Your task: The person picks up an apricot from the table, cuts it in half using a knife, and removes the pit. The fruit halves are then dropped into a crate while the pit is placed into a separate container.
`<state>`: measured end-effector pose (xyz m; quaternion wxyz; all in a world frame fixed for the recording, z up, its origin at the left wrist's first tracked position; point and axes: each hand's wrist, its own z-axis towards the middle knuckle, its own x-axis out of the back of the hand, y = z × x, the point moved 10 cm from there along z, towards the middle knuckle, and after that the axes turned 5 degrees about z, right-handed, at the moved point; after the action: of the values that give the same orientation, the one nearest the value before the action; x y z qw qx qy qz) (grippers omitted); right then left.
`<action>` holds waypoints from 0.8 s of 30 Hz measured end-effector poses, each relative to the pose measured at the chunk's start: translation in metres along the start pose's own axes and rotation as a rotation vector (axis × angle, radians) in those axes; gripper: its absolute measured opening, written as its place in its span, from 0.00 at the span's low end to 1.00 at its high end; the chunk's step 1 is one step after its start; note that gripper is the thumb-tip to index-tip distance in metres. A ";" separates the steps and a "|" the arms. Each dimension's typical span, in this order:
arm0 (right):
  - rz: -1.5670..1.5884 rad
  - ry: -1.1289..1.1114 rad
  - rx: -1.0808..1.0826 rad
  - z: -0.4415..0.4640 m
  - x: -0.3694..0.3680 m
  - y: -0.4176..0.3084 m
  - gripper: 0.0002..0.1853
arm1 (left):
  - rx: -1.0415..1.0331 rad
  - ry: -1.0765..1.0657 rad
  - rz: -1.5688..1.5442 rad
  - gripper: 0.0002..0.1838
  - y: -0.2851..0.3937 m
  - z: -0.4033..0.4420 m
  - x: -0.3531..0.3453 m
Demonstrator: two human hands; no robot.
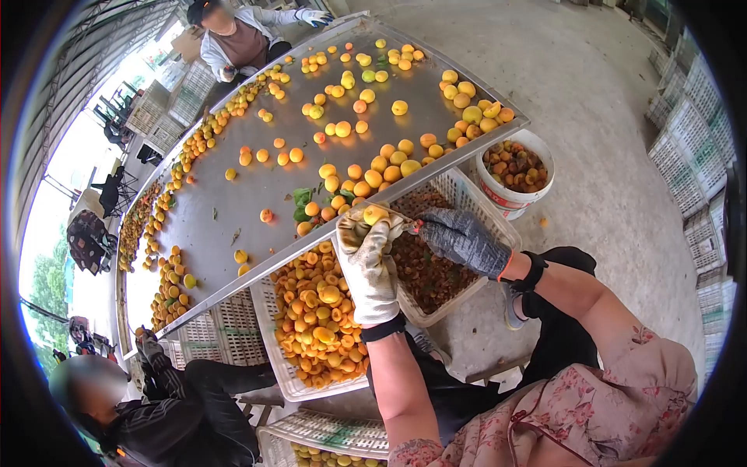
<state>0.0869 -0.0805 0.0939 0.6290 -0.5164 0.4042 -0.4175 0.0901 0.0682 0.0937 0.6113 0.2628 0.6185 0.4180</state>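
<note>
My left hand (364, 261), in a cream work glove, is closed around a yellow-orange apricot (376, 214) just over the metal table's near edge. Close beside it, my right hand (459, 240), in a grey knit glove, has its fingers pinched together. A small reddish bit shows at those fingertips; what they hold is too small to make out. Below my left hand, a white crate (289, 387) holds halved, orange apricots (319, 311). Under my right hand stands another white crate (498, 214) with brown pits (432, 272) in it.
The tilted metal table (257, 194) carries many loose apricots and some leaves. A white bucket (502, 194) of darker fruit stands right of it. Two other people sit at the table, one at the far side (245, 47), one at lower left (167, 412). Stacked crates (692, 140) line the right.
</note>
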 end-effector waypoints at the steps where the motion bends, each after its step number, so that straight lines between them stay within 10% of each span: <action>1: -0.021 -0.006 0.015 -0.001 -0.001 -0.004 0.12 | -0.001 0.009 -0.005 0.12 -0.001 0.000 0.002; 24: -0.274 0.055 0.094 -0.007 -0.011 -0.014 0.12 | -0.069 -0.005 0.049 0.09 0.003 -0.004 -0.001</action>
<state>0.0757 -0.0738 0.1078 0.5784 -0.5251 0.3270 -0.5318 0.0858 0.0683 0.0964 0.6111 0.2578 0.5957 0.4531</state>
